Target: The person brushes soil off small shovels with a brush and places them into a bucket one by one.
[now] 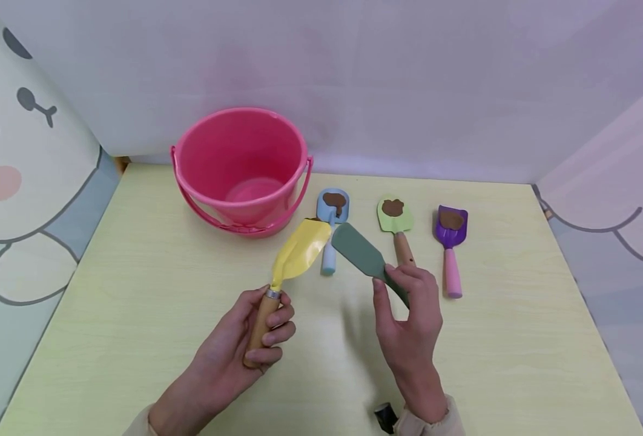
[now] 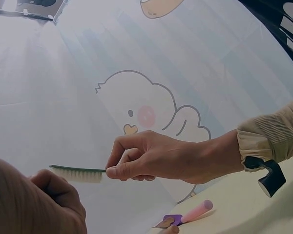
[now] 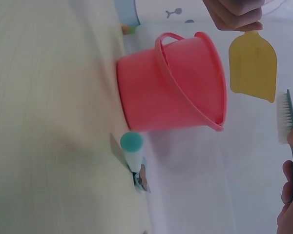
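Observation:
My left hand (image 1: 226, 354) grips the wooden handle of a yellow hand trowel (image 1: 300, 251), its blade tilted up and to the right. In the right wrist view the trowel (image 3: 253, 68) shows its flat yellow face, with the handle hidden by the fingers. My right hand (image 1: 415, 318) pinches a green brush (image 1: 361, 251) by its handle between thumb and fingers. Pale bristles point down from the brush (image 2: 80, 174) in the left wrist view. The brush head is held close to the trowel's tip, where a dark brown edge shows.
A pink bucket (image 1: 261, 217) with its handle down stands at the back left. Three toy shovels lie to its right: light blue (image 1: 329, 260), green with a brown handle (image 1: 404, 224), purple with a pink handle (image 1: 453, 275). Each blade bears a brown patch. Cloth walls surround the table (image 1: 109, 339).

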A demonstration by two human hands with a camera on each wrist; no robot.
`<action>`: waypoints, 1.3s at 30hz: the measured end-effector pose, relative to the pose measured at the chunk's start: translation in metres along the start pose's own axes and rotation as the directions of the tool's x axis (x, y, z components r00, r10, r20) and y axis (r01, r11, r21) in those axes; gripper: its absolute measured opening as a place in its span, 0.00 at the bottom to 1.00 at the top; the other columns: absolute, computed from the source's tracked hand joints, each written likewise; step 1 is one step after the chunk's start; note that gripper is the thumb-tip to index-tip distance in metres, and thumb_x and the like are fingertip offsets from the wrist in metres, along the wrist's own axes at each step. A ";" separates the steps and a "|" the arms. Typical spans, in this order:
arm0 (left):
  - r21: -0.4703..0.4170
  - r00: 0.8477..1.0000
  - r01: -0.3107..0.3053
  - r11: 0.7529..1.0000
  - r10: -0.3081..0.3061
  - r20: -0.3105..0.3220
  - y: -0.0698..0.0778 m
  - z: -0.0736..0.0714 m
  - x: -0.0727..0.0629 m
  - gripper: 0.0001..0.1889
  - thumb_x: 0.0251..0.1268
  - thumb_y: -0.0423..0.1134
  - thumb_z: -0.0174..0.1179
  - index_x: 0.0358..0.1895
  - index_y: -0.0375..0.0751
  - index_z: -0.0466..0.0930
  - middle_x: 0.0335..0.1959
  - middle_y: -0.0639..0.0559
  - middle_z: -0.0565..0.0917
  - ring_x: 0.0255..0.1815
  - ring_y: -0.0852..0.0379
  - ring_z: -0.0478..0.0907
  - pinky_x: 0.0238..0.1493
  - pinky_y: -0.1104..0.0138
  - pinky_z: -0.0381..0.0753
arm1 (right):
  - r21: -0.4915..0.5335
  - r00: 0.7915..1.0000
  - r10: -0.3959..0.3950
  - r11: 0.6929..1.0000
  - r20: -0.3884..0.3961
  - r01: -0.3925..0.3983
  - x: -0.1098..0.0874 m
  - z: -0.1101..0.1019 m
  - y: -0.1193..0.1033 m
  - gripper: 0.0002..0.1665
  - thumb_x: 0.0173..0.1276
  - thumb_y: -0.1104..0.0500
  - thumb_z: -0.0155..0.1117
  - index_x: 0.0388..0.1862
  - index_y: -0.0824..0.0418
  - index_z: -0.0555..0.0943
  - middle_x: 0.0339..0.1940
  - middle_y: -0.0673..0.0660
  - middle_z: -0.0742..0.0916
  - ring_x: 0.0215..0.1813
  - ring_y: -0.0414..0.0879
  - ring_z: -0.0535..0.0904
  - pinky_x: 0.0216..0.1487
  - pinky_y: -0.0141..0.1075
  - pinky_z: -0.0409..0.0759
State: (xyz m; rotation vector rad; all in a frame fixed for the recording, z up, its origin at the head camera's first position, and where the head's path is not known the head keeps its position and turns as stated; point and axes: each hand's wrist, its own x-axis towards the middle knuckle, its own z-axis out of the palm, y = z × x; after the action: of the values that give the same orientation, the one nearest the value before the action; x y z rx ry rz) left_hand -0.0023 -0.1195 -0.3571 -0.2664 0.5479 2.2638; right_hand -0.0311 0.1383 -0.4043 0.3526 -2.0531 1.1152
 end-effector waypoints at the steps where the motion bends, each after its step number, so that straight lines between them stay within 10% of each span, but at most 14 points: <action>1: 0.000 1.000 -0.001 1.000 0.001 0.000 0.000 0.000 0.000 0.16 0.86 0.55 0.39 0.49 0.49 0.70 0.32 0.59 0.72 0.29 0.65 0.66 0.23 0.80 0.66 | 0.000 1.000 -0.001 1.000 0.000 0.001 0.000 0.000 0.000 0.20 0.76 0.56 0.66 0.50 0.74 0.83 0.43 0.70 0.84 0.48 0.57 0.81 0.62 0.22 0.77; 26: 0.047 0.999 -0.009 0.999 0.010 -0.031 0.003 0.006 -0.002 0.17 0.86 0.57 0.39 0.49 0.49 0.69 0.32 0.59 0.71 0.28 0.66 0.66 0.23 0.80 0.66 | 0.000 1.000 -0.010 1.000 -0.023 0.010 0.000 0.000 0.003 0.19 0.75 0.57 0.67 0.49 0.74 0.83 0.42 0.70 0.84 0.48 0.59 0.80 0.64 0.24 0.75; 39: 0.306 0.972 -0.212 0.928 0.233 -0.035 0.065 0.015 -0.019 0.17 0.88 0.54 0.38 0.58 0.45 0.68 0.38 0.55 0.73 0.35 0.64 0.70 0.26 0.77 0.72 | -0.042 0.999 0.032 0.999 0.026 -0.031 -0.008 -0.006 0.011 0.16 0.64 0.68 0.71 0.51 0.72 0.84 0.43 0.68 0.85 0.49 0.58 0.80 0.63 0.24 0.73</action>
State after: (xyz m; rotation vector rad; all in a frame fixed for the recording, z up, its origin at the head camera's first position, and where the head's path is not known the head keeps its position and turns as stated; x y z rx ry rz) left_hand -0.0375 -0.1639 -0.3172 -0.1356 0.9930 2.3519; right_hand -0.0289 0.1487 -0.4153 0.3171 -2.1086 1.0907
